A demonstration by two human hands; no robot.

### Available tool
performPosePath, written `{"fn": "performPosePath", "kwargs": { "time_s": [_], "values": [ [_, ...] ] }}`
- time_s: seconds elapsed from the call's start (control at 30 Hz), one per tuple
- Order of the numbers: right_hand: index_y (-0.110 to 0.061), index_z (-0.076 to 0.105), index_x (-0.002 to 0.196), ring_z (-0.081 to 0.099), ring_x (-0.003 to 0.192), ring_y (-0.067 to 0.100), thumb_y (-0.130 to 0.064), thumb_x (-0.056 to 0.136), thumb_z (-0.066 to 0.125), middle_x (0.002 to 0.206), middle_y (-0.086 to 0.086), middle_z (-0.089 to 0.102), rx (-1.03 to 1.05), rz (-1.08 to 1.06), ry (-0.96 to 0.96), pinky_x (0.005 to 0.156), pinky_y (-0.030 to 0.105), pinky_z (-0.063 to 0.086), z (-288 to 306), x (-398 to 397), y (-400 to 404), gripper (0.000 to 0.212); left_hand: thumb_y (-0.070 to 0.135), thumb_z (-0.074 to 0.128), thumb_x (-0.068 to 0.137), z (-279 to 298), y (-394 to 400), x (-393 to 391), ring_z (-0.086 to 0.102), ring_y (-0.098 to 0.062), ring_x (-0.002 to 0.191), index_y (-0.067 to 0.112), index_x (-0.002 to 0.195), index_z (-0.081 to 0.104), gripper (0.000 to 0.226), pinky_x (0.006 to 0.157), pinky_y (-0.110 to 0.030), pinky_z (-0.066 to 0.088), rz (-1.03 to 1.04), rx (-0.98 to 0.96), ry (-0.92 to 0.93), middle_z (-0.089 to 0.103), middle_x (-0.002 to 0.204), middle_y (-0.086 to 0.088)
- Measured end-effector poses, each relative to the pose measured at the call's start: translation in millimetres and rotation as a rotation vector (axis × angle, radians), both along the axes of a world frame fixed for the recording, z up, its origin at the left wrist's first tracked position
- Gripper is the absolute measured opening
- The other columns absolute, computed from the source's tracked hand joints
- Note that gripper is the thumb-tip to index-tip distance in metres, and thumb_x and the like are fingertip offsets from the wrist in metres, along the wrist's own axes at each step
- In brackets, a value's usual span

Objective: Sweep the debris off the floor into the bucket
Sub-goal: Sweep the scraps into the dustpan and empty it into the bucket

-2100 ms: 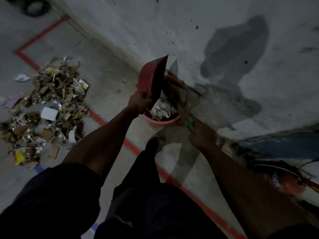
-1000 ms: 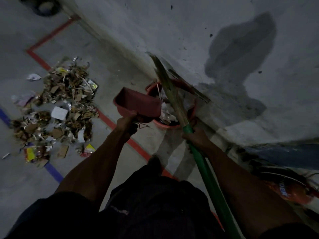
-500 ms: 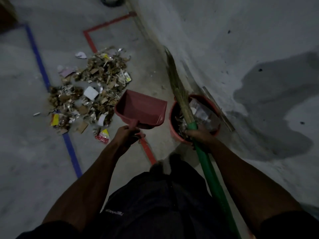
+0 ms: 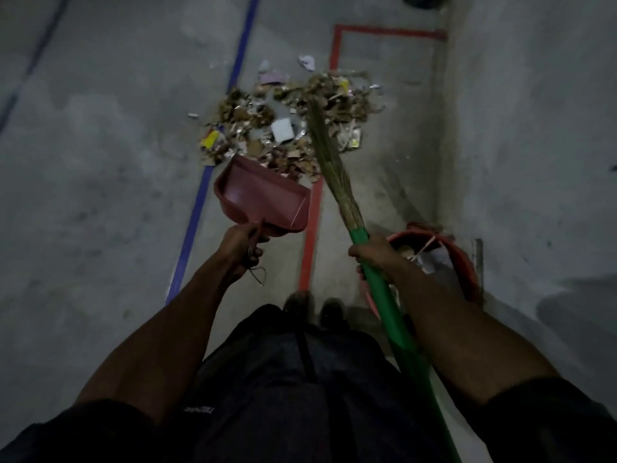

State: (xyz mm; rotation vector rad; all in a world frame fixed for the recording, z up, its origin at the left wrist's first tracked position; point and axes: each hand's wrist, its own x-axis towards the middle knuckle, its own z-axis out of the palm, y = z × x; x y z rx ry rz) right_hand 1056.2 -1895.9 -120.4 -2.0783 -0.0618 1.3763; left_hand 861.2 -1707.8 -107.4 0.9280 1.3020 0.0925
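A pile of debris (image 4: 267, 128), dry leaves, paper scraps and wrappers, lies on the concrete floor ahead of me. My left hand (image 4: 241, 246) grips the handle of a red dustpan (image 4: 260, 198), held empty just short of the pile's near edge. My right hand (image 4: 372, 252) holds a broom by its green handle (image 4: 397, 332); its straw bristles (image 4: 329, 155) point forward over the pile's right side. The red bucket (image 4: 464, 262) stands by the wall at my right, partly hidden behind my right forearm, with paper trash inside.
A grey wall (image 4: 534, 145) runs along the right side. Red tape (image 4: 312, 228) and blue tape (image 4: 193, 225) lines cross the floor. My feet (image 4: 314, 307) stand just left of the bucket. A dark tyre-like object (image 4: 424, 0) lies at the far end.
I have turned left from the bucket toward the pile. The dustpan came off the bucket, level and empty, and now sits near the pile. The broom swung out of the bucket over the debris.
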Motion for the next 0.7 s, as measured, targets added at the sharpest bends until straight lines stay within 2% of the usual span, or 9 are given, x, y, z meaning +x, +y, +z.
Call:
{"fn": "performPosePath", "kwargs": {
  "time_s": [0.13, 0.23, 0.3, 0.4, 0.5, 0.57, 0.63, 0.7],
  "values": [
    [0.001, 0.051, 0.106, 0.057, 0.051, 0.023, -0.008, 0.087, 0.063, 0.076, 0.015, 0.056, 0.023, 0.126, 0.007, 0.045, 0.027, 0.049, 4.1, -7.2, 36.3, 0.025, 0.024, 0.044, 0.098, -1.0, 5.7, -38.2, 0.039, -0.006, 0.034, 0.008, 0.093, 0.057, 0.021, 0.032, -0.014, 0.025, 0.178, -0.051, -0.008, 0.059, 0.087, -0.008],
    [0.001, 0.053, 0.100, 0.056, 0.048, 0.023, -0.009, 0.086, 0.064, 0.071, 0.015, 0.058, 0.002, 0.221, -0.014, 0.042, 0.026, 0.047, 6.2, -18.8, 66.7, 0.020, 0.021, 0.042, 0.098, -5.8, 14.5, -66.3, 0.044, -0.008, 0.040, 0.007, 0.101, 0.056, 0.020, 0.034, -0.016, 0.030, 0.268, -0.075, 0.000, 0.059, 0.089, -0.005],
    [-0.002, 0.048, 0.104, 0.055, 0.050, 0.023, -0.011, 0.085, 0.064, 0.075, 0.018, 0.058, -0.024, 0.274, -0.024, 0.041, 0.025, 0.046, 4.2, -29.2, 87.3, 0.027, 0.021, 0.043, 0.099, -10.9, 25.3, -84.1, 0.048, -0.011, 0.049, 0.008, 0.109, 0.058, 0.022, 0.037, -0.019, 0.037, 0.307, -0.096, 0.003, 0.058, 0.094, -0.005],
    [-0.008, 0.039, 0.117, 0.055, 0.055, 0.025, -0.011, 0.084, 0.064, 0.083, 0.019, 0.057, -0.065, 0.344, -0.003, 0.043, 0.028, 0.048, -4.7, -46.8, 116.4, 0.041, 0.016, 0.047, 0.098, -23.8, 47.3, -111.0, 0.055, -0.015, 0.064, 0.010, 0.106, 0.061, 0.017, 0.045, -0.024, 0.049, 0.337, -0.178, 0.010, 0.058, 0.101, -0.006],
    [-0.012, 0.039, 0.114, 0.058, 0.061, 0.027, -0.015, 0.081, 0.066, 0.093, 0.018, 0.056, -0.128, 0.430, -0.043, 0.045, 0.030, 0.049, -18.9, -66.1, 144.6, 0.043, 0.006, 0.053, 0.095, -47.2, 79.7, -134.8, 0.057, -0.016, 0.071, 0.008, 0.111, 0.059, 0.017, 0.053, -0.030, 0.054, 0.313, -0.259, 0.067, 0.059, 0.092, -0.006],
    [-0.013, 0.042, 0.109, 0.060, 0.063, 0.027, -0.017, 0.078, 0.068, 0.095, 0.016, 0.056, -0.171, 0.481, -0.089, 0.043, 0.027, 0.048, -33.4, -76.6, 162.4, 0.041, 0.006, 0.053, 0.094, -65.9, 104.1, -145.6, 0.053, -0.014, 0.060, 0.007, 0.103, 0.062, 0.013, 0.046, -0.027, 0.051, 0.288, -0.262, 0.119, 0.055, 0.078, -0.005],
    [-0.013, 0.043, 0.108, 0.062, 0.068, 0.028, -0.019, 0.075, 0.070, 0.097, 0.015, 0.056, -0.215, 0.534, -0.104, 0.044, 0.027, 0.049, -49.2, -87.0, 178.2, 0.043, 0.015, 0.057, 0.093, -86.2, 125.1, -154.5, 0.046, -0.012, 0.046, 0.007, 0.085, 0.064, 0.013, 0.037, -0.021, 0.041, 0.258, -0.212, 0.201, 0.051, 0.065, -0.005],
    [-0.013, 0.044, 0.113, 0.063, 0.082, 0.031, -0.023, 0.074, 0.072, 0.102, 0.013, 0.056, -0.249, 0.621, -0.124, 0.053, 0.029, 0.050, -65.9, -97.5, 192.0, 0.050, 0.020, 0.060, 0.091, -107.9, 141.6, -162.3, 0.041, -0.013, 0.043, 0.008, 0.073, 0.059, 0.022, 0.039, -0.020, 0.034, 0.224, -0.165, 0.269, 0.048, 0.060, -0.006]
  ]
}}
